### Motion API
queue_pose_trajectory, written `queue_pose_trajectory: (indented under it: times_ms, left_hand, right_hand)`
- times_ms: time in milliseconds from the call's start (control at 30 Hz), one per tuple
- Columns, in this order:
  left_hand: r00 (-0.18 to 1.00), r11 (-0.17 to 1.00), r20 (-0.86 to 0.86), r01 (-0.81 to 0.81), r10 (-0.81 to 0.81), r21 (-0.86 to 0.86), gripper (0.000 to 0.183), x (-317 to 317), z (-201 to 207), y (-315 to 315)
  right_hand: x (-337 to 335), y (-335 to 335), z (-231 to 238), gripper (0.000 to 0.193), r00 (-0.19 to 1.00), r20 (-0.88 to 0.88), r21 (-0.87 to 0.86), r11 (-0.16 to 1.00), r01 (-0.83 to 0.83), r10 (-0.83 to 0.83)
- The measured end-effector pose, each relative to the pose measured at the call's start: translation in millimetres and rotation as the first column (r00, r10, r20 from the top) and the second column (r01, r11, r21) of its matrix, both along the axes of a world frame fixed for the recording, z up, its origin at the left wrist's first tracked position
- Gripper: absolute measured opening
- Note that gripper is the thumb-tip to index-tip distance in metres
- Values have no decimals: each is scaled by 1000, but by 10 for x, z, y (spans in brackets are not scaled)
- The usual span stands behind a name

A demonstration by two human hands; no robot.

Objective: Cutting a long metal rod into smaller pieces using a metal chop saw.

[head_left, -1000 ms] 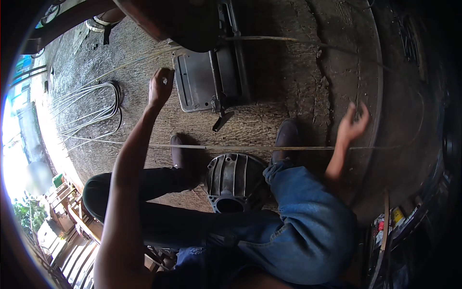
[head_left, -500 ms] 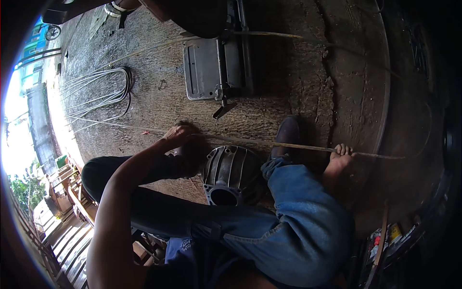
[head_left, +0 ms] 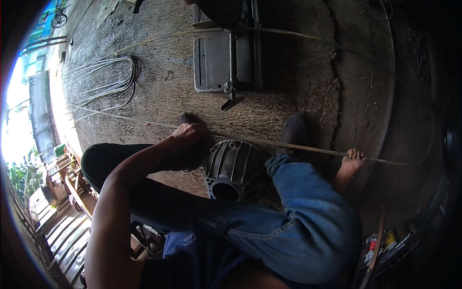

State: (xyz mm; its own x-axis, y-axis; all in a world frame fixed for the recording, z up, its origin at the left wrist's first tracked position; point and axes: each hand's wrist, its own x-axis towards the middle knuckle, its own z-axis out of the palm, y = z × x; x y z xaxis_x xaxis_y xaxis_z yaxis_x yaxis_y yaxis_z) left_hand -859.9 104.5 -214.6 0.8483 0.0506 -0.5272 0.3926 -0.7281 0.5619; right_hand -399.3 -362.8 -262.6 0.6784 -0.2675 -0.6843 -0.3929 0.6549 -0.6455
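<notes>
A long thin rod (head_left: 269, 143) lies across the rough floor in front of my knees. My left hand (head_left: 186, 136) is closed around it beside my left shoe (head_left: 183, 118). My right hand (head_left: 352, 160) grips the same rod far to the right, past my bent knee in blue jeans (head_left: 308, 212). Between my feet, just under the rod, stands a dark ribbed metal housing (head_left: 235, 166) with a round opening facing me. My right shoe (head_left: 292, 131) rests beside it.
A grey metal box (head_left: 219, 60) with a handle sits on the floor ahead, crossed by a second thin rod (head_left: 284, 32). A coil of pale cables (head_left: 108, 79) lies at the left. Wooden slats (head_left: 62, 226) are at lower left, small bottles (head_left: 385, 241) at lower right.
Both hands came down from the air onto the rod, the left drawing back from the grey box, and now hold it. The view has tilted slightly downward.
</notes>
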Motion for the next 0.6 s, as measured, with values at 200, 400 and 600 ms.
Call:
queue_pose_trajectory:
  times_ms: [200,400,600]
  left_hand:
    - [998,998,-59,29,-26,55,20,168,30,-15]
    - [980,994,-175,106,-98,37,39,657,628,409]
    - [981,870,41,-186,188,457,40,1033,1873,1538]
  right_hand:
    - [-50,-143,-177,54,991,64,118,986,-121,114]
    - [-124,-317,-263,54,952,108,97,950,-295,285]
    - [-92,-337,-256,49,957,-181,-231,936,-265,226]
